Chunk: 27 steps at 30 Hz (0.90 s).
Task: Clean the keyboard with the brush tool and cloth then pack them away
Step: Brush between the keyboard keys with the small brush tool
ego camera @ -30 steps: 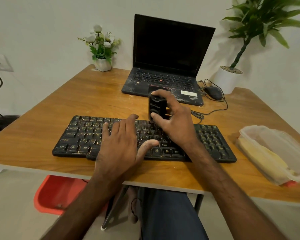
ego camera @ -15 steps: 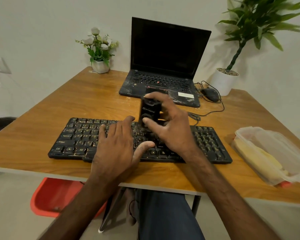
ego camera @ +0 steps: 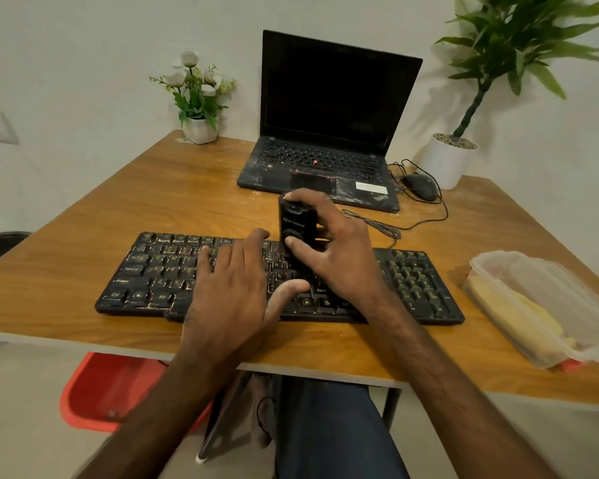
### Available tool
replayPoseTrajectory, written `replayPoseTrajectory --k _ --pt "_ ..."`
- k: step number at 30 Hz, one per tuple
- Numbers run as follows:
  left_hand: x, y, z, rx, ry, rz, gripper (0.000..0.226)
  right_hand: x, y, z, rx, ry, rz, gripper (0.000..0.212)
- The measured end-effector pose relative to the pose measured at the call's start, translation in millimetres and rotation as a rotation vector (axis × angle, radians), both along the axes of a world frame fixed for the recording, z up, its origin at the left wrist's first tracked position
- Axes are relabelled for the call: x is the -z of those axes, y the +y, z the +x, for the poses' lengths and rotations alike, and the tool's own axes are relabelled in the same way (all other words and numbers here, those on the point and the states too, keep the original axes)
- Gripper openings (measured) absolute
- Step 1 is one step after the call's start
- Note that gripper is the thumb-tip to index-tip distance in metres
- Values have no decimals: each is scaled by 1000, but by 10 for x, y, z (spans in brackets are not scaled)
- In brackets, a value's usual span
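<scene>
A black, dusty keyboard [ego camera: 146, 274] lies along the front of the wooden table [ego camera: 101, 216]. My right hand [ego camera: 336, 250] grips the black brush tool [ego camera: 296, 226] upright, its lower end down on the keys near the keyboard's middle. My left hand [ego camera: 232, 292] rests flat on the keys just left of the tool, fingers straight, thumb spread to the right. The tool's bristles are hidden behind my hands. A yellow cloth [ego camera: 519, 316] lies inside a clear plastic container [ego camera: 561, 285] at the table's right edge.
An open black laptop [ego camera: 325, 126] stands behind the keyboard, with a wired mouse [ego camera: 421, 186] and cable to its right. A small flower pot [ego camera: 199, 129] and a white potted plant [ego camera: 446, 157] sit at the back. A red bin [ego camera: 111, 392] is under the table.
The brush tool in my right hand has shifted slightly to the left across the keys. My left hand has stayed flat on the keyboard.
</scene>
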<state>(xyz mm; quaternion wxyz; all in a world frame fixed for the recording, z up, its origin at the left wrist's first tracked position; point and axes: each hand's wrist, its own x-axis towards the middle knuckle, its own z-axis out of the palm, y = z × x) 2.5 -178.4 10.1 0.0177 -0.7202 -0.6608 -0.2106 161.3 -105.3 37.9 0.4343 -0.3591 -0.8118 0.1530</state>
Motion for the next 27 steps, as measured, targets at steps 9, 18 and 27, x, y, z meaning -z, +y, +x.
replayPoseTrajectory --k 9,18,27 --pt "11 10 -13 3 9 -6 93 -35 -29 -54 -71 -14 3 58" --pt "4 -2 -19 1 6 -5 94 -78 -31 4 -71 74 -73 57" --pt "6 4 -10 4 -10 -1 90 -130 16 76 3 81 -32 56"
